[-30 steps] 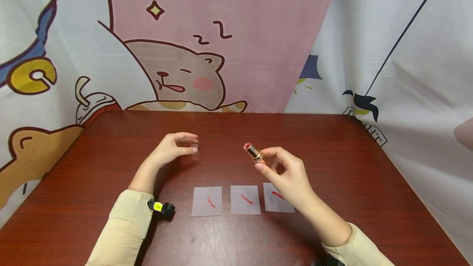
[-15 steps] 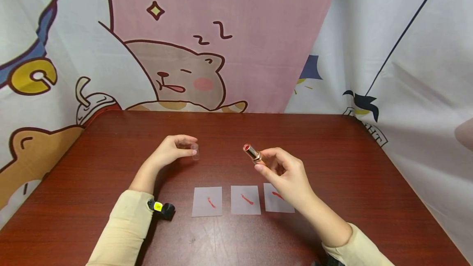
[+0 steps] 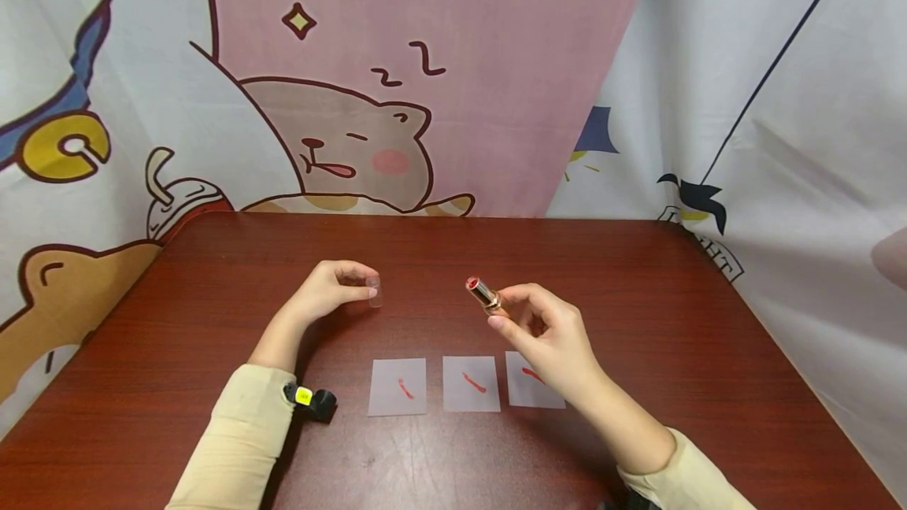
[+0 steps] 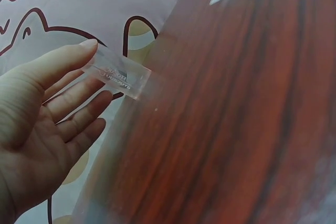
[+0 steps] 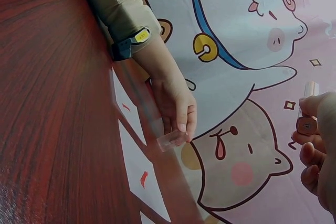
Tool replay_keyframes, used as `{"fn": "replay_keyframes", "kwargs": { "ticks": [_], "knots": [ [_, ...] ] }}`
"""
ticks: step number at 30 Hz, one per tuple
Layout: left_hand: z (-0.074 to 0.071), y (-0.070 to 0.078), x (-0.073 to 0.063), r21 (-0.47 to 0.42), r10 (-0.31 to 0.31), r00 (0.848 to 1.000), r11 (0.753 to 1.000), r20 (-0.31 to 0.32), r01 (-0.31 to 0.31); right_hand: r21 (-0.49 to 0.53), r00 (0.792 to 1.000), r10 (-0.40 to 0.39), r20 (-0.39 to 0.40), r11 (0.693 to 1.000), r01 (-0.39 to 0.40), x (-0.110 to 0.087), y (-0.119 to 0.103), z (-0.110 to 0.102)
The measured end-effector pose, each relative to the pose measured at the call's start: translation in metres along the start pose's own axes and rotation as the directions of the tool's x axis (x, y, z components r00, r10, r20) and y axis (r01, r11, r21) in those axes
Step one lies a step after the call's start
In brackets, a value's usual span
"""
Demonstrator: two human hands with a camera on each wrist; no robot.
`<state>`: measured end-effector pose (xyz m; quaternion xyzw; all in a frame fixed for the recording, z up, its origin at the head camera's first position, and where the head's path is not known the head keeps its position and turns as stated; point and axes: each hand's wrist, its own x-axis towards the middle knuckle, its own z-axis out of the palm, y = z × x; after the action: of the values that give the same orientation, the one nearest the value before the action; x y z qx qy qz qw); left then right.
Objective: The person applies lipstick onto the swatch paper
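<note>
My left hand (image 3: 328, 290) pinches a clear lipstick cap (image 4: 119, 74) between thumb and fingers; faint lettering shows on the cap in the left wrist view. Across from it, my right hand (image 3: 549, 330) grips a lipstick (image 3: 485, 293) by its base. The lipstick tilts up and to the left, its red tip bare above a gold and dark metal tube. In the right wrist view its base (image 5: 306, 125) sticks out below the thumb. Cap and lipstick are held apart, with a stretch of table between them.
On the brown table (image 3: 425, 463) lie three white paper squares in a row, a left one (image 3: 383, 400), a middle one (image 3: 460, 400) and a right one (image 3: 524, 393) partly behind my right hand. Each bears a red stroke. A printed cartoon curtain (image 3: 496, 101) hangs behind.
Hardly anything differs. My left hand has sunk very slightly with the cap, its fingers drawn a little closer around it; the right hand holds the lipstick almost still.
</note>
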<state>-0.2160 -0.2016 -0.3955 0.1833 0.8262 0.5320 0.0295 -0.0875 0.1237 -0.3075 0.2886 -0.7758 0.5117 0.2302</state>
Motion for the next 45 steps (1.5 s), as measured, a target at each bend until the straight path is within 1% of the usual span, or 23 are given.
{"fn": "replay_keyframes", "kwargs": {
  "ticks": [1,2,6,8,13,21,25,28,33,35,40,45],
  "knots": [
    [0.000,0.001,0.000,0.004,0.000,1.000,1.000,-0.002,0.000,0.002,1.000,-0.001,0.002,1.000,0.001,0.000,0.000,0.000],
    [0.000,0.006,-0.002,0.008,0.003,1.000,1.000,-0.001,-0.003,0.004,1.000,-0.002,0.003,1.000,0.002,0.000,0.000,0.000],
    [0.000,0.029,-0.008,0.022,0.003,1.000,1.000,-0.003,-0.003,0.007,1.000,-0.003,0.008,1.000,0.003,0.001,-0.002,0.000],
    [-0.001,0.030,-0.008,0.025,0.004,1.000,1.000,-0.010,-0.004,0.005,1.000,0.000,0.011,1.000,0.000,0.001,-0.003,0.000],
    [-0.002,0.009,0.001,0.009,0.019,0.999,1.000,-0.035,-0.019,0.006,1.000,0.006,0.019,1.000,-0.006,0.001,-0.004,0.000],
    [-0.001,0.022,0.002,0.036,0.071,0.996,0.997,-0.062,-0.069,0.006,1.000,0.010,0.025,1.000,-0.010,0.001,-0.004,0.000],
    [0.000,0.029,0.002,0.021,0.096,0.992,0.995,-0.078,-0.095,0.001,0.999,0.040,0.028,0.999,-0.040,-0.001,-0.001,0.001],
    [0.001,0.035,0.001,-0.006,0.102,0.990,0.995,-0.093,-0.103,-0.007,0.998,0.058,0.029,0.998,-0.058,-0.002,0.002,0.001],
    [0.003,0.048,-0.001,-0.038,0.094,0.988,0.994,-0.125,-0.100,-0.009,0.998,0.059,0.028,0.998,-0.059,-0.003,0.006,0.002],
    [0.003,0.052,-0.001,-0.048,0.100,0.986,0.993,-0.136,-0.107,-0.011,0.998,0.060,0.027,0.998,-0.060,-0.003,0.006,0.002],
    [0.005,0.062,-0.003,-0.069,0.133,0.979,0.987,-0.155,-0.145,-0.021,0.998,0.058,0.026,0.998,-0.058,-0.004,0.008,0.002],
    [0.007,0.073,-0.005,-0.066,0.168,0.971,0.981,-0.172,-0.181,-0.021,0.998,0.051,0.033,0.999,-0.050,-0.005,0.010,0.003]
  ]
}}
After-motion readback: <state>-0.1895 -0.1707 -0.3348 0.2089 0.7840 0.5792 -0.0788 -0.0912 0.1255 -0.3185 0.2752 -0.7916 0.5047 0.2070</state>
